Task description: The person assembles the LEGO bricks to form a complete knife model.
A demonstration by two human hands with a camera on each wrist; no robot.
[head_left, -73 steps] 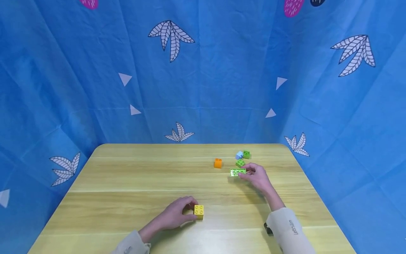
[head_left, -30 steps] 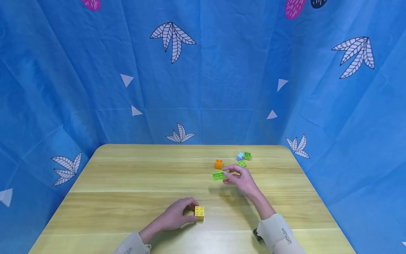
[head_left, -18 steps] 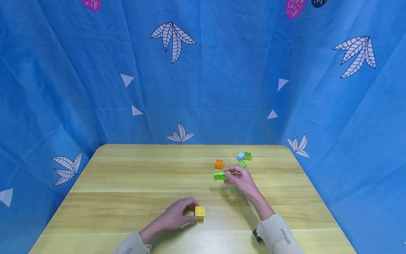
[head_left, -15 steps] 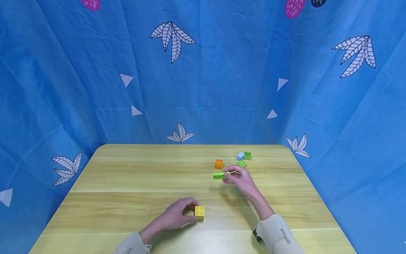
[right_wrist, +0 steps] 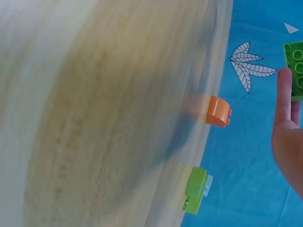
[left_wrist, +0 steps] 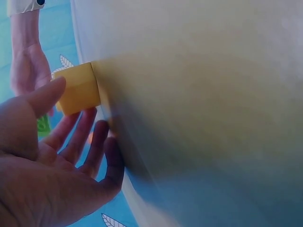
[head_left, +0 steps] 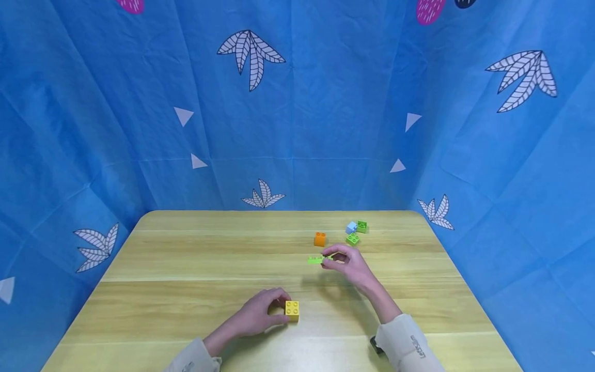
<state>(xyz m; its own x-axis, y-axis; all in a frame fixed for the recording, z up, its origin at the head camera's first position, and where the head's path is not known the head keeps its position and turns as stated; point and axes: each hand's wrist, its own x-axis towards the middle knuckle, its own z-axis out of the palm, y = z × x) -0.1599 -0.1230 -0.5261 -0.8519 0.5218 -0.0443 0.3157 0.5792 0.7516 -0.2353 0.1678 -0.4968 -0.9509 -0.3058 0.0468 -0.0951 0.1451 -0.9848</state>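
Observation:
My left hand pinches a yellow toy building brick between thumb and fingers, studs up, at the front middle of the table. In the left wrist view the yellow brick sits against the tabletop. My right hand holds a long light-green building brick above the table, studs up in the head view. The right wrist view catches the underside of this green brick with its round tubes, the thumb pressing on it. Part of the brick is hidden behind the fingers.
Behind the right hand lie an orange brick, a small green brick, a light-blue brick and another green brick. The wooden table ends at a blue patterned curtain.
My right hand has carried the long green brick leftward and turned it from underside facing the head camera to studs up. The left hand and yellow brick have stayed in place.

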